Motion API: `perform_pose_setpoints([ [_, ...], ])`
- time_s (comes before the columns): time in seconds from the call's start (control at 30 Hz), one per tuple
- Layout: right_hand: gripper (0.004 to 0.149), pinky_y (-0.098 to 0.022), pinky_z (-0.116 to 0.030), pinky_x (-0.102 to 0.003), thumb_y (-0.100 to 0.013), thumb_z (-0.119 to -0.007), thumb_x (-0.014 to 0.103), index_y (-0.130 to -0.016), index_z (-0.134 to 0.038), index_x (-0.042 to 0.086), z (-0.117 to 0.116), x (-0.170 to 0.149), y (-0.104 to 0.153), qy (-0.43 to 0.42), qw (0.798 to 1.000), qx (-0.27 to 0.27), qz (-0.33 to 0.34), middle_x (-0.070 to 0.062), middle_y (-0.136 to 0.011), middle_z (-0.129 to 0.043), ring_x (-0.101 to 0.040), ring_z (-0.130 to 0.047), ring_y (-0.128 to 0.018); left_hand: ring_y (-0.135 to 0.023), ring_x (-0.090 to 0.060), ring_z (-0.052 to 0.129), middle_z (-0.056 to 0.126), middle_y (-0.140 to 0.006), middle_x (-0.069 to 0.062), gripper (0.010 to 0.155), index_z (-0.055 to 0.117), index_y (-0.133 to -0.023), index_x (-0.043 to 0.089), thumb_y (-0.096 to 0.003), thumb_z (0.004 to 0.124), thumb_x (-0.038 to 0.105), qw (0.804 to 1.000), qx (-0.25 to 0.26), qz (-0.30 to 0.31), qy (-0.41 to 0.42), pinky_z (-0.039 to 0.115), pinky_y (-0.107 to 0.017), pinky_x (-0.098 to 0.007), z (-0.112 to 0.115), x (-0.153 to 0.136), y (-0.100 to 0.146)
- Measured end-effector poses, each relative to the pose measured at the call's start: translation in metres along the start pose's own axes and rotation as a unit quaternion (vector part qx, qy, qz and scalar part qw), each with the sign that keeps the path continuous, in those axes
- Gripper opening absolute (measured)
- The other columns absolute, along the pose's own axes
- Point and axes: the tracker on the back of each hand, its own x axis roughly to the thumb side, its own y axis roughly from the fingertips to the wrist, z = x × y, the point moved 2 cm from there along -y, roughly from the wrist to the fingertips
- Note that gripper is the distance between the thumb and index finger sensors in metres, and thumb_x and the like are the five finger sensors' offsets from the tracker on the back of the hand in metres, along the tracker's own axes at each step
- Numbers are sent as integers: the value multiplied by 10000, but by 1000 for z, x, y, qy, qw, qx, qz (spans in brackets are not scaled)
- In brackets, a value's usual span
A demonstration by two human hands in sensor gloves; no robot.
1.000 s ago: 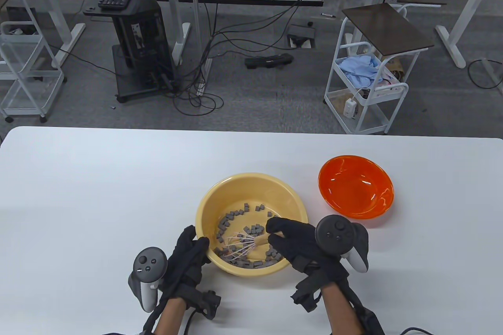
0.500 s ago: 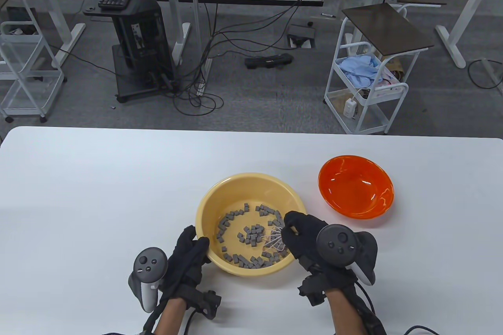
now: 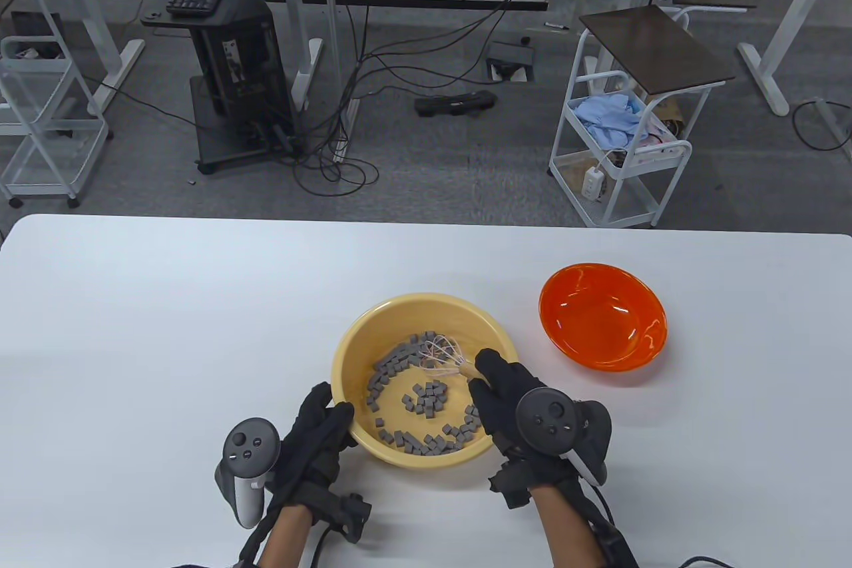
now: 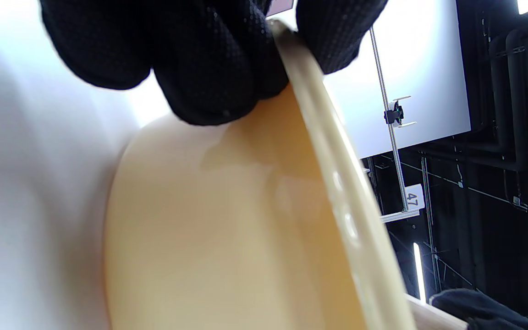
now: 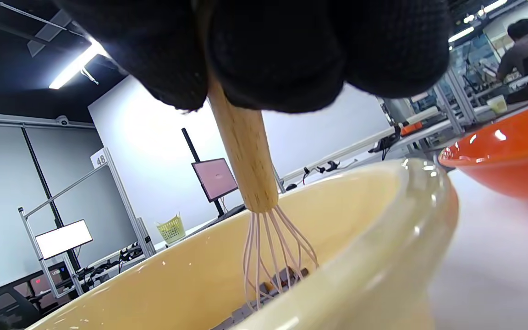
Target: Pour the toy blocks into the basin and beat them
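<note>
A yellow basin (image 3: 356, 341) stands on the white table near its front edge, with several small grey toy blocks (image 3: 426, 396) scattered over its bottom. My left hand (image 3: 318, 435) grips the basin's near-left rim (image 4: 310, 119), fingers outside the wall and thumb over the edge. My right hand (image 3: 496, 388) holds the wooden handle (image 5: 245, 156) of a whisk. Its pink wire head (image 3: 439, 353) is down in the far part of the basin among the blocks, and the wires (image 5: 268, 247) dip behind the rim (image 5: 383, 256) in the right wrist view.
An orange bowl (image 3: 602, 316) with nothing in it stands on the table to the right of the basin, seen also as the orange bowl (image 5: 507, 151) in the right wrist view. Beyond the table's far edge are a white cart (image 3: 626, 148), desks and floor cables.
The whisk head has swept from the basin's near left, across its right side, to the far middle. The blocks have shifted with it. My left hand has stayed on the rim.
</note>
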Motion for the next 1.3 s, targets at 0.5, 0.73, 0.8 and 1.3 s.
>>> perform_pose_setpoints([
  [0.5, 441, -445, -800, -490, -635, -814, 291, -1009, -739, 68, -10, 3, -10, -171, 975, 138, 18, -276, -708, -847, -236, -914, -363, -645, -224, 991, 882, -823, -145, 678, 459, -1124, -104, -671, 702, 339, 1000, -6, 2, -4, 798, -596, -581, -1, 0, 0],
  [0.73, 403, -386, -818, -441, -624, -852, 353, -923, -812, 86, 19, 6, -8, -154, 980, 125, 22, -210, -571, -866, -162, -859, -256, -661, -239, 997, 887, -829, -141, 675, 467, -1122, -99, -671, 701, 344, 1000, 2, 2, -11, 790, -602, -590, -2, 1, 1],
  [0.8, 398, -377, -820, -436, -618, -860, 358, -910, -823, 90, 25, 8, -7, -142, 982, 119, 22, -199, -550, -866, -153, -850, -243, -659, -239, 993, 882, -829, -142, 672, 468, -1122, -99, -671, 700, 343, 1000, 3, 3, -12, 788, -604, -591, -2, 1, 1],
  [1.3, 370, -395, -814, -442, -611, -874, 341, -907, -829, 123, 46, 23, 1, 26, 999, 26, 22, -192, -552, -855, -154, -845, -248, -738, -295, 956, 835, -896, -180, 686, 432, -1136, -95, -675, 691, 343, 998, 13, 17, -54, 744, -634, -627, -1, 4, 2],
])
